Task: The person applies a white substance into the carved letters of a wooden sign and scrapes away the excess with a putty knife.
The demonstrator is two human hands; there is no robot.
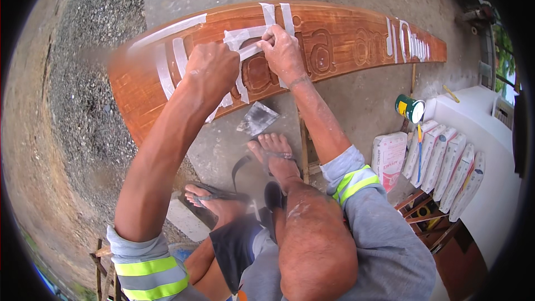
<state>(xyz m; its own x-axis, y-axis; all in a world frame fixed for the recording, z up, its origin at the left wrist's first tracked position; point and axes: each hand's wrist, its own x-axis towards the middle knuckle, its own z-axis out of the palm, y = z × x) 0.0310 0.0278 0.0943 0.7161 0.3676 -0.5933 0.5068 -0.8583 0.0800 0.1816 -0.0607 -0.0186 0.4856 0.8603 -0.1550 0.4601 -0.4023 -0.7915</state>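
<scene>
The right hand (283, 53) pinches a whitish tape strip (250, 51) between thumb and finger; the left hand (214, 64) is curled at its other end, fingertips hidden, grip unclear. The strip is over a carved wooden board (334, 22); a smudged sheet (258, 119) lies nearby on concrete (217, 147).

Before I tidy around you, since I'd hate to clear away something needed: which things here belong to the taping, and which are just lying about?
In the job:
carved wooden board
white tape strips on it
tape strip between the left hand and right hand

Apparently just lying about:
green can
row of sacks
grey-smudged sheet on the ground, its use unclear
</scene>
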